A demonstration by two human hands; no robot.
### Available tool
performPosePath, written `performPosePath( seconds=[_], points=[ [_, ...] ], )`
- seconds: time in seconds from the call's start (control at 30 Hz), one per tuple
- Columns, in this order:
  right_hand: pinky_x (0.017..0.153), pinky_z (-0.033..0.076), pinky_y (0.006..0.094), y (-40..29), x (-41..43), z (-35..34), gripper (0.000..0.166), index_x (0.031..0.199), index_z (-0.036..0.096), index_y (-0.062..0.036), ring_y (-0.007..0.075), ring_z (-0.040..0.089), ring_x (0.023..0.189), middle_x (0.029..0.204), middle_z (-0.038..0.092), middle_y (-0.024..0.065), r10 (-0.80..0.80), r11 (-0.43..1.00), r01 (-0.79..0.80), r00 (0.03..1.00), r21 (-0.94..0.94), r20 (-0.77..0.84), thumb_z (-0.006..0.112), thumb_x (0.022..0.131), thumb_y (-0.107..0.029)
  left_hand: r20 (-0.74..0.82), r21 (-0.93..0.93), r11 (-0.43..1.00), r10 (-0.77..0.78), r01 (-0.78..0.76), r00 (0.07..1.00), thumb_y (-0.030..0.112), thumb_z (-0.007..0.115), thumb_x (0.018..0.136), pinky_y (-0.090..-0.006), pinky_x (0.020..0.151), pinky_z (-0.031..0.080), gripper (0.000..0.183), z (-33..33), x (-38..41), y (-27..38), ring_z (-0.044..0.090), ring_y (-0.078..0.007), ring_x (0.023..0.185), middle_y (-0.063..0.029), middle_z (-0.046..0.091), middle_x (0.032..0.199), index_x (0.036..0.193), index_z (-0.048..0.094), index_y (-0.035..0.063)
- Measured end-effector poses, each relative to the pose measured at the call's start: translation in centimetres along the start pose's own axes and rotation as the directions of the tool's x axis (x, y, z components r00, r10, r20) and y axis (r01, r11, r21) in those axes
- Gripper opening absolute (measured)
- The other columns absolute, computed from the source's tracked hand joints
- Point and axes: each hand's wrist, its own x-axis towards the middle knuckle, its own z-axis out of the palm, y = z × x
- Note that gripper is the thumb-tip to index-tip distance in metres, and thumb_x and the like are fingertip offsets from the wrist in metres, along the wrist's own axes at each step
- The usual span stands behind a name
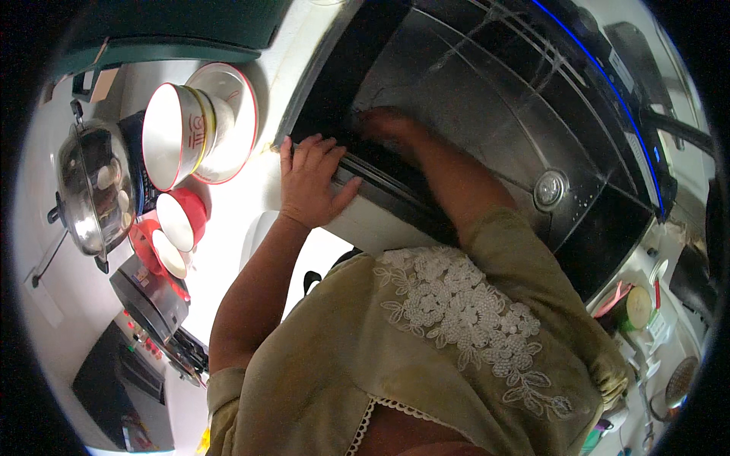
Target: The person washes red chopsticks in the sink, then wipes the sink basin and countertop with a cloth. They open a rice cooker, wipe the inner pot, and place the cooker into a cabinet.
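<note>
My left hand lies palm down on the front rim of a black sink, its fingers spread over the edge. My right hand reaches down inside the sink basin, close to the wall on the left. It is blurred and dim, so I cannot make out whether its fingers hold anything. Creased lines cross the basin floor, and a round metal drain sits to the right of my right forearm.
Left of the sink stand stacked white bowls with red rims, a white plate, a red bowl and a glass-lidded pan. A blue light strip and dark faucet line the far side. Cut produce lies right.
</note>
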Motion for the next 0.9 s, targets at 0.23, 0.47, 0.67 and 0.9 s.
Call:
performPosePath(
  seconds=[0.23,0.47,0.67,0.9],
  points=[
    [0.102,0.029,0.0522,16.0,-15.5,-11.2,0.064,0.134,0.043,-0.0108,0.032,0.041,0.124,0.138,0.042,0.0135,0.147,0.752,-0.225,0.973,0.619,0.176,0.051,0.087,-0.053,0.02,-0.002,1.0,-0.007,0.007,1.0,0.041,0.063,0.076,-0.0528,0.109,0.009,0.05,-0.1,0.2,0.4,0.037,-0.0276,0.123,-0.0096,0.051,0.12,0.113,0.057,0.0083],
    [0.075,0.05,0.0359,24.3,-24.6,-16.3,0.04,0.117,0.055,-0.0031,0.0218,0.061,0.087,0.099,0.062,0.0116,0.282,0.952,-0.11,0.675,0.285,-0.682,0.056,0.089,-0.031,0.003,0.023,1.0,0.01,-0.01,1.0,0.04,0.062,0.075,-0.0532,0.108,0.01,0.049,0.3,0.3,0.4,0.038,-0.0279,0.122,-0.0094,0.051,0.12,0.112,0.057,0.0079],
    [0.097,0.034,0.0506,16.4,-11.5,-5.7,0.056,0.127,0.047,-0.009,0.0372,0.041,0.121,0.131,0.045,0.0172,-0.695,0.48,-0.037,0.593,-0.876,-0.406,0.062,0.082,-0.037,-0.025,0.059,0.997,0.058,-0.057,0.998,0.037,0.062,0.075,-0.0531,0.108,0.011,0.049,0.5,0.3,0.0,0.039,-0.0281,0.122,-0.0089,0.052,0.12,0.114,0.056,0.0088],
    [0.103,0.027,0.0521,16.7,-12.1,-11.7,0.062,0.135,0.039,-0.013,0.0346,0.034,0.128,0.141,0.033,0.0159,-0.58,0.454,-0.308,0.611,-0.836,-0.539,0.061,0.082,-0.036,-0.036,0.036,0.996,0.088,-0.087,0.995,0.037,0.06,0.075,-0.0525,0.107,0.012,0.048,0.2,0.6,0.3,0.041,-0.0291,0.12,-0.0093,0.053,0.118,0.113,0.056,0.0085]
  ],
)
